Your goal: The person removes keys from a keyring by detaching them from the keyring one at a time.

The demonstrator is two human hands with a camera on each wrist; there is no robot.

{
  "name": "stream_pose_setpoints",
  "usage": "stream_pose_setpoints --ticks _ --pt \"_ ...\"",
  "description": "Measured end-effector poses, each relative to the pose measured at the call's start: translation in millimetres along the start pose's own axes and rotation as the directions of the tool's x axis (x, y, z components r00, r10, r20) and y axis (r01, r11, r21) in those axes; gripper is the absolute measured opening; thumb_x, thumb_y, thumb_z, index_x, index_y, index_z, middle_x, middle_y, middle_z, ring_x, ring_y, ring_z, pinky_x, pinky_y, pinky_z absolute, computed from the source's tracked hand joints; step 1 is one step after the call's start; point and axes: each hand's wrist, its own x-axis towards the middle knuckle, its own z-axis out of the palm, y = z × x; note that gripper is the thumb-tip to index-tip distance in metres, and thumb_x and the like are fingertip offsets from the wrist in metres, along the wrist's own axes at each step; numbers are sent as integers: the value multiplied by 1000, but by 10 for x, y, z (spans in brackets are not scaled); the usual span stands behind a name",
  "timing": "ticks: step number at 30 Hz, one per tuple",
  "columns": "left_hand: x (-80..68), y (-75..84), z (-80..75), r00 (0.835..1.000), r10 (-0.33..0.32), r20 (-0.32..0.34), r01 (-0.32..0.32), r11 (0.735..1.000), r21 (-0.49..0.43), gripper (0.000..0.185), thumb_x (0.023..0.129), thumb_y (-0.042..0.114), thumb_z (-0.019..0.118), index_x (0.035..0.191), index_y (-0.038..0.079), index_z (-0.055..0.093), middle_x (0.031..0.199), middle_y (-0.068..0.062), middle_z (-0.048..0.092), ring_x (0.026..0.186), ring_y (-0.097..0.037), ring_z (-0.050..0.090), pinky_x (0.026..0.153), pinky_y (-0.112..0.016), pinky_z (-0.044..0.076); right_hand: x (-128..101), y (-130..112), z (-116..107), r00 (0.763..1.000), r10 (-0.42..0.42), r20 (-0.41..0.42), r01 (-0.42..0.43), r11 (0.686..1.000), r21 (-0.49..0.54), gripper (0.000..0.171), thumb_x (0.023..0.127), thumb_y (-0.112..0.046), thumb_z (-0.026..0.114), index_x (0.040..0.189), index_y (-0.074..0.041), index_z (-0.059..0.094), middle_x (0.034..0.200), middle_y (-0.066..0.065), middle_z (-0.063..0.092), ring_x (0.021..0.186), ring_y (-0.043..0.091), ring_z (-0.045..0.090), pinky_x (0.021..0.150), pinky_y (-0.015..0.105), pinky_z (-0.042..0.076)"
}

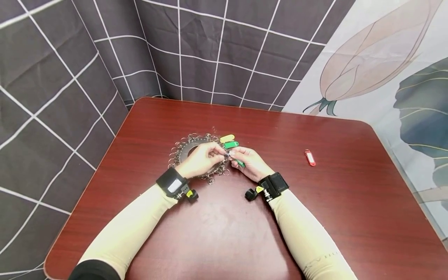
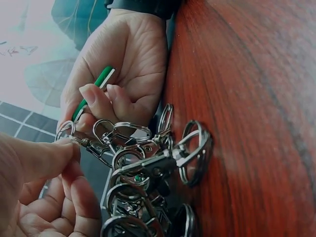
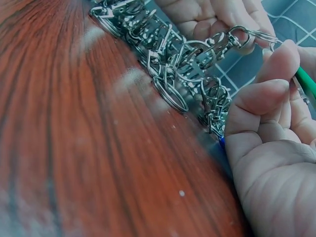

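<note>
Near the table's middle lies a grey disc [image 1: 184, 151] fringed with several metal swivel clasps and split rings [image 2: 195, 153]. My left hand [image 1: 200, 160] reaches over it and pinches a split ring [image 2: 65, 129] on one clasp at the disc's right edge. My right hand [image 1: 254, 165] holds a green key tag [image 2: 102, 78] in its curled fingers, its small ring end at the pinched split ring. In the right wrist view, fingertips hide where the tag [image 3: 307, 81] and the ring meet. A yellow key tag [image 1: 227, 138] and another green key tag [image 1: 231, 144] lie just beyond the hands.
A red key tag [image 1: 310, 158] with a white label lies apart on the right of the reddish-brown table [image 1: 336, 202]. Dark grid-patterned cloth [image 1: 203, 50] hangs behind and to the left. A flower-patterned sheet [image 1: 371, 66] hangs at the right.
</note>
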Motion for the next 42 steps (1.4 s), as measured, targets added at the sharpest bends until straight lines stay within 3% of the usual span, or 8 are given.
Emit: stream_pose_setpoints --ticks 4,10,16,24,32,42 --pt "5 -9 -2 1000 -8 27 8 1000 14 14 91 16 68 105 13 69 90 1 66 81 -13 63 75 -28 53 7 2 15 1000 -6 -18 6 1000 4 19 99 -1 50 90 -7 66 79 1 60 64 9 50 61 18 43" --pt "-17 -11 -12 999 -3 32 1 998 56 6 92 17 65 97 13 67 88 1 65 81 -14 62 73 -30 52 7 15 12 1000 -9 -7 9 1000 3 14 97 -2 54 88 -7 64 78 1 57 64 10 50 62 20 44" --pt "-34 -22 21 1000 14 -9 -13 998 63 7 93 15 63 99 11 65 91 1 66 86 -12 63 78 -29 52 -13 33 -11 1000 -1 29 1 1000 -11 11 95 -6 59 86 -9 64 78 0 57 65 10 52 62 20 45" --pt "-18 10 1 998 41 -38 -39 998 47 7 93 17 64 100 15 68 89 3 67 82 -13 64 77 -30 52 -22 7 -4 1000 -4 18 5 1000 -27 12 95 -5 58 87 -8 67 78 1 61 64 10 54 62 20 46" --pt "-26 -21 -7 999 49 -18 -48 997 57 10 93 18 66 101 14 69 92 4 67 84 -11 63 77 -28 52 32 -24 24 999 45 29 -47 997 55 12 98 -4 54 93 -5 65 80 3 62 64 8 52 62 19 45" --pt "-23 -7 11 1000 11 18 -13 998 68 10 93 18 66 101 13 69 90 2 67 83 -12 64 77 -29 52 32 -27 32 994 94 52 -101 983 156 10 99 -9 53 95 -5 61 80 3 59 64 10 50 63 21 44"
